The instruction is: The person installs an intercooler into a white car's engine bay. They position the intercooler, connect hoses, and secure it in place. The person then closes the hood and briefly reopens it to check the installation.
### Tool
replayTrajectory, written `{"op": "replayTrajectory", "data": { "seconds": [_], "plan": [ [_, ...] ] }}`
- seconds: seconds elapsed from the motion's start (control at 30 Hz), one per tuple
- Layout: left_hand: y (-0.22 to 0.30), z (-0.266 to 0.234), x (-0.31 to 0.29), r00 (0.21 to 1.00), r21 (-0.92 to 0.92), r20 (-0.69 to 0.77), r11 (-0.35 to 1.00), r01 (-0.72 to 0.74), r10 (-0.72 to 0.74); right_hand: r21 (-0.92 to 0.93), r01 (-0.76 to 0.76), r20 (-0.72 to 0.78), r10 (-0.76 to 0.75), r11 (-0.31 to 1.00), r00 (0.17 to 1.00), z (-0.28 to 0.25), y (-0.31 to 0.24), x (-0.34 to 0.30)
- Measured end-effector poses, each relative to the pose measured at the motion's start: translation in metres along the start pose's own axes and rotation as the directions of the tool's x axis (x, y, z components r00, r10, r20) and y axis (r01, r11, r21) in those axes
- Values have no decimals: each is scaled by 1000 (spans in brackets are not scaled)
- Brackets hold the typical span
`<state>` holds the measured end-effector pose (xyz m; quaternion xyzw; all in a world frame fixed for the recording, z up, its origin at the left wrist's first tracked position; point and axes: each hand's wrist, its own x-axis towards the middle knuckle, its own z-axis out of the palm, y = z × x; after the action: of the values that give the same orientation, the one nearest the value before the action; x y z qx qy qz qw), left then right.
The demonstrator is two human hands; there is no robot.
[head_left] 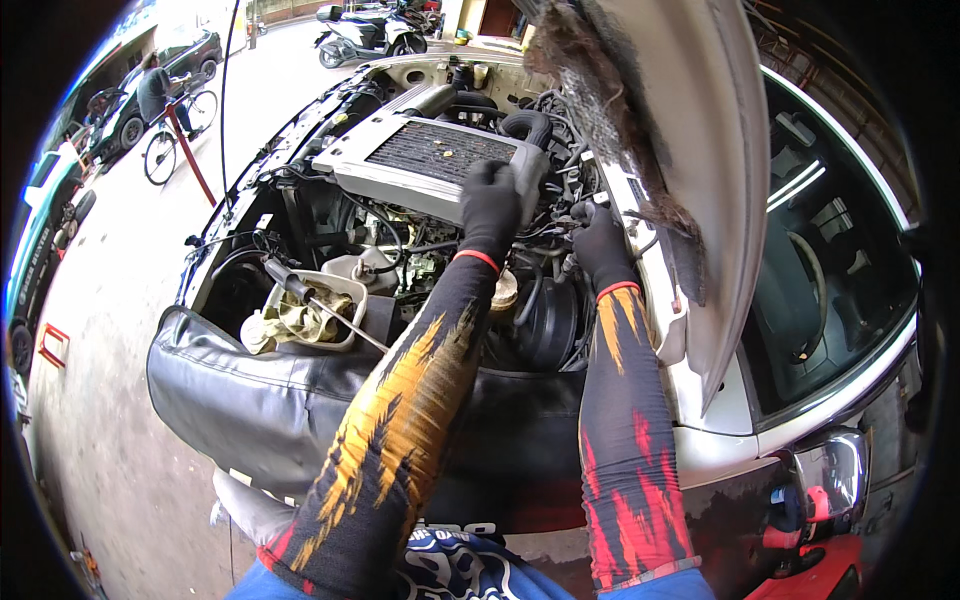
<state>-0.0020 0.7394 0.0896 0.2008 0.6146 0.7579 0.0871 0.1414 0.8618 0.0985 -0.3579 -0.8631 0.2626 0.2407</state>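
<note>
Both my hands are gloved in black and reach into the open engine bay of a white vehicle. My left hand (492,208) is closed at the near right edge of the silver top-mounted intercooler (430,155); its fingertips are hidden from me. Farther right, my right hand (603,248) is closed among the hoses and wiring beside the rear edge of the bay. What it grips is too small and covered to name. A thick ribbed black hose (528,126) curves beside the intercooler's right end.
A long-shafted tool with a dark handle (290,282) rests across a white tub of cloths (335,300). A black cover (260,370) drapes the fender. The raised hood (700,150) stands close on my right. A person rides a bicycle (160,155) at the far left.
</note>
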Motion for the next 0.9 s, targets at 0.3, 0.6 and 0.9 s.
{"op": "replayTrajectory", "data": {
  "seconds": [0.3,0.6,0.9],
  "plan": [
    [-46,34,-12,599,211,682,672,-710,419,-176,183,-188,-216,967,958,26,50,32],
    [-73,34,-4,718,316,580,707,-633,384,759,-186,-6,292,624,956,23,53,22],
    [-75,34,-1,761,142,590,894,-425,269,883,-273,129,361,382,923,33,49,20]
  ]
}}
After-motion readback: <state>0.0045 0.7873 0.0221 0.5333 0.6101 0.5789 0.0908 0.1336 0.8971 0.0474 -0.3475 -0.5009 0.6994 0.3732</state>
